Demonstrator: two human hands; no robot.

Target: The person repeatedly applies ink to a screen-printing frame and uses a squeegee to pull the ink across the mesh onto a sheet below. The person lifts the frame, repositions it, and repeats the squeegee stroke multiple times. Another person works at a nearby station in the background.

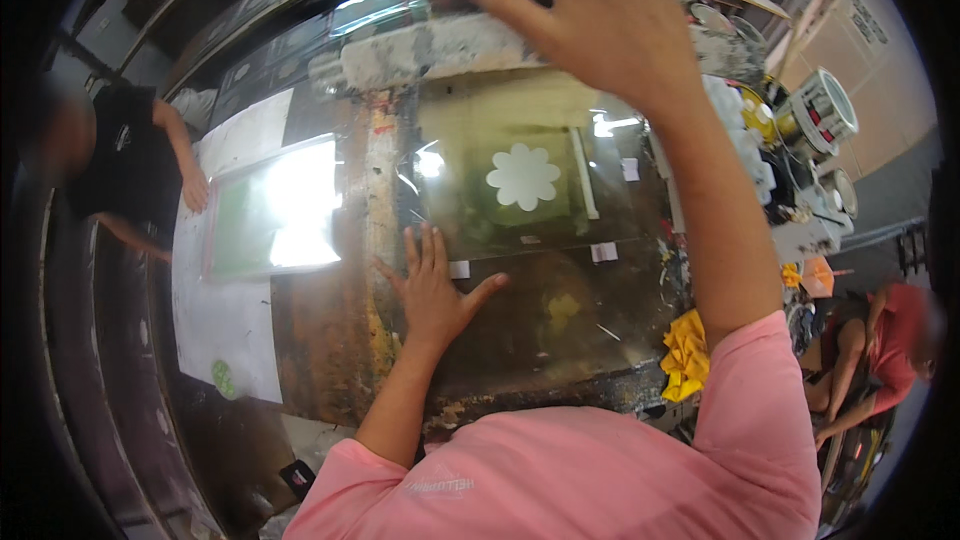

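Observation:
My left hand [432, 290] lies flat with its fingers spread, near the lower left corner of a clear sheet [470, 225] on the dark worktable [590, 340]. A pale, rounded flower shape [523, 177] shows in the middle of that sheet's greenish area. My right hand [610, 25] is raised over the far side of the table, its thumb stretched out to the left. Its other fingers are partly cut off by the top edge, and nothing shows in its grasp. Small white paper tabs [604, 252] sit along the sheet's edges.
On the left a glossy clear sheet [225, 225] lies on white paper [235, 340], near a co-worker's hand [195, 190]. A stained padded roll [420, 50] runs across the back. At right are a yellow cloth [686, 355], paint buckets [820, 115] and another seated person [880, 350].

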